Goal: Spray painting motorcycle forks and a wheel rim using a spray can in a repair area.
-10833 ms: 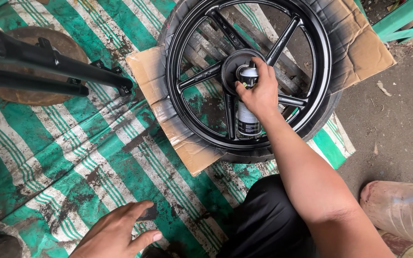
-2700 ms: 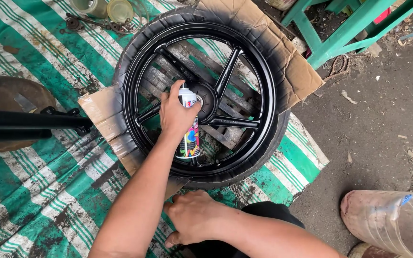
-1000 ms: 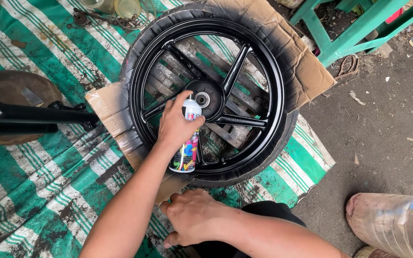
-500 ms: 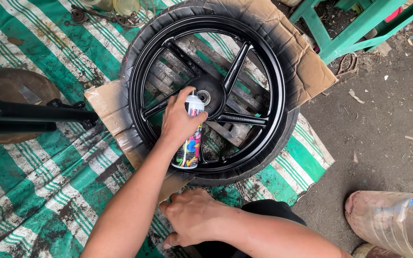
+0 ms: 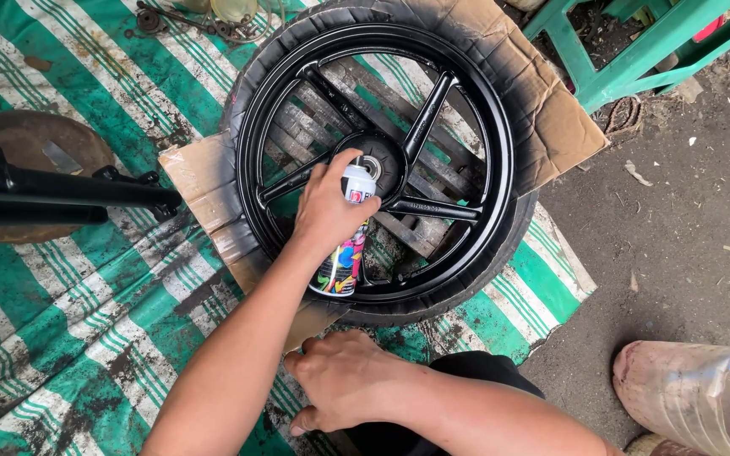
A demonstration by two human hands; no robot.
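Spray can (image 5: pixel 345 245) — a slim metal cylinder with a white top and a bright, many-coloured printed body — sits in the left hand (image 5: pixel 324 213), whose fingers are wrapped around it with the forefinger arched over the cap. Its long axis runs tilted, top end toward the hub (image 5: pixel 375 165) and base back toward the person, and it hangs just above the lower spokes of the wheel (image 5: pixel 500 143). That wheel is a cast five-spoke rim, glossy wet-looking black, with a matte rubber tyre (image 5: pixel 500 253) round it, lying flat on a sheet of brown cardboard (image 5: pixel 563 131) darkened with black overspray. Under the cardboard is a green-and-white striped tarp (image 5: pixel 69 312), woven, grimy and creased, spread on the dirt ground (image 5: pixel 678 253). The right hand (image 5: pixel 344 380) rests loosely curled, knuckles up, at the cardboard's near edge, holding nothing that can be seen. To the left a black metal tube (image 5: pixel 52 186) crosses over a round rusty disc (image 5: pixel 10 143) — both well apart from the can.
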